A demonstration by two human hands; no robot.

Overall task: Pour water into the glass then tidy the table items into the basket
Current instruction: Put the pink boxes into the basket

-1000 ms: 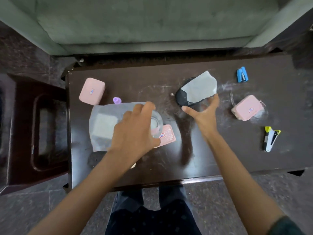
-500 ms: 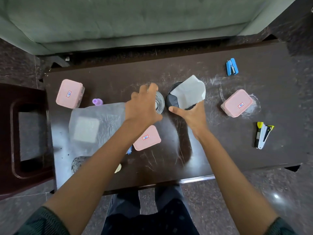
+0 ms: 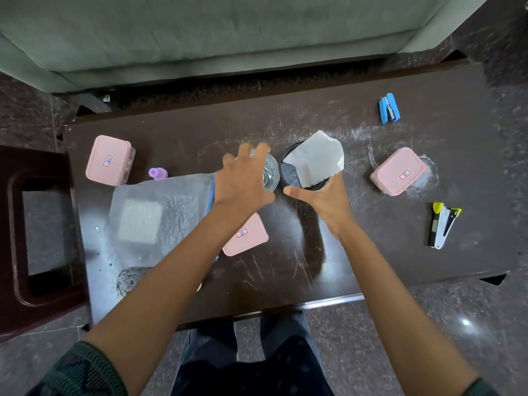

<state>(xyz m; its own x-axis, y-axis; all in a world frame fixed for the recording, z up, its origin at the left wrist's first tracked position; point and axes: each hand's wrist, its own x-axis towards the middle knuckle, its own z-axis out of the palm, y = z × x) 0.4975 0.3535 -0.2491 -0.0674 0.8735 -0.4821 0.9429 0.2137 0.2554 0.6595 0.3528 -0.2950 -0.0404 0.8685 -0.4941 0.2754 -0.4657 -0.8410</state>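
Both hands grip: left (image 3: 243, 181) glass (image 3: 271, 174), right (image 3: 320, 197) black cup (image 3: 290, 177).

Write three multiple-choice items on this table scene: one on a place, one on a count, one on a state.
1. Where does the clear drinking glass stand?
A. just left of the round black container
B. beside the blue stapler
C. on the dark stool

2. How many pink rectangular lidded boxes show?
A. one
B. three
C. five

3. What is the left hand doing?
A. resting flat on the table
B. spread over the glass
C. pinching the yellow-black stapler

Key: 1 A, they sit side by side; 2 B, left, centre, right; 3 B, its fingers cover the rim.
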